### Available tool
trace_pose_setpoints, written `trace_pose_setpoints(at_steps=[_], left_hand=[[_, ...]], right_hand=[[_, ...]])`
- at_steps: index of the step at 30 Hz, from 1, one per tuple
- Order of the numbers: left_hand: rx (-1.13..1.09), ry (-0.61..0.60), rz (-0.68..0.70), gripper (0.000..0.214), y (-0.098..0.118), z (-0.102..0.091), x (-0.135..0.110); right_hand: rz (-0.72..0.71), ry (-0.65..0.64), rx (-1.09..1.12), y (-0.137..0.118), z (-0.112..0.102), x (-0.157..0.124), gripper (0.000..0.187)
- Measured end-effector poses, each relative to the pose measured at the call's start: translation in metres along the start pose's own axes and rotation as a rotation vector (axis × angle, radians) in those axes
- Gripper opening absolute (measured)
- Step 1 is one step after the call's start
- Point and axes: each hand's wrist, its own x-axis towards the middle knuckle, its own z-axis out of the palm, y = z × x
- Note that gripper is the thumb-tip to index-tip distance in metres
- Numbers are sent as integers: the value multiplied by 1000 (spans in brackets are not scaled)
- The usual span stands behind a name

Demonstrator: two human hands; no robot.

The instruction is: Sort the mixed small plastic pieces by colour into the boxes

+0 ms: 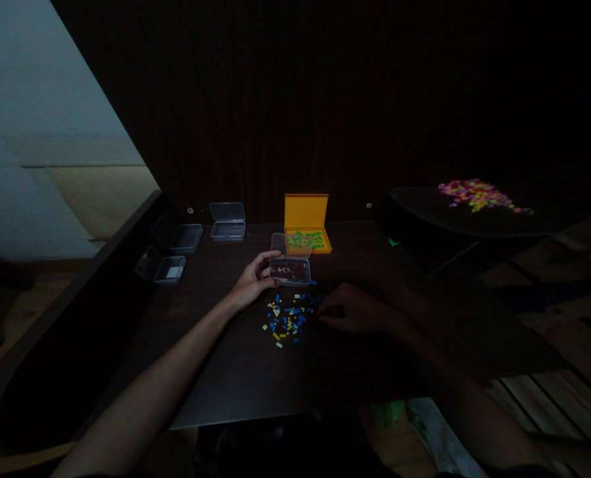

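My left hand (255,279) grips the left side of a clear plastic box (300,281), thumb near the front edge and fingers behind. Its transparent lid stands open, and small dark brown pieces lie inside. Just in front of the box, a loose pile of small building bricks (289,322) in blue, yellow and pale cream is spread on the dark tabletop (236,382). At the pile's right edge my right hand (350,309) is low over the table, its fingers curled and pinched together in shadow. Whatever may be between those fingertips is too dark to make out.
Behind the clear box stands an open orange box (306,211) holding green pieces. Open clear boxes (228,230) (170,270) sit at the back left. On a dark surface to the right lies a heap of pink, yellow and purple pieces (477,194). A raised side panel borders the left.
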Motion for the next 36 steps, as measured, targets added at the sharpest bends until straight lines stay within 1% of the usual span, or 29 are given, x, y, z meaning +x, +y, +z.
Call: trace_pose_setpoints(at_steps=[5, 9, 15, 20, 25, 32, 34, 36], left_hand=[[-7, 3, -1, 60, 0, 0, 0], [15, -16, 2, 61, 1, 0, 0], [36, -3, -8, 61, 4, 2, -2], [30, 6, -4, 60, 3, 3, -1], [13, 4, -9, 59, 3, 3, -1], [34, -11, -6, 60, 2, 2, -1], [15, -16, -5, 60, 2, 1, -1], [-1, -28, 1, 60, 1, 1, -1]], right_hand=[[0, -19, -13, 2, -2, -1, 18], [0, -1, -40, 4, -3, -3, 16], [21, 43, -92, 3, -8, -5, 17], [10, 51, -77, 2, -3, -3, 20], [-17, 37, -82, 4, 3, 1, 19], [0, 31, -50, 4, 5, 3, 20], [-5, 49, -12, 3, 4, 3, 22], [-4, 94, 24, 3, 2, 4, 24]])
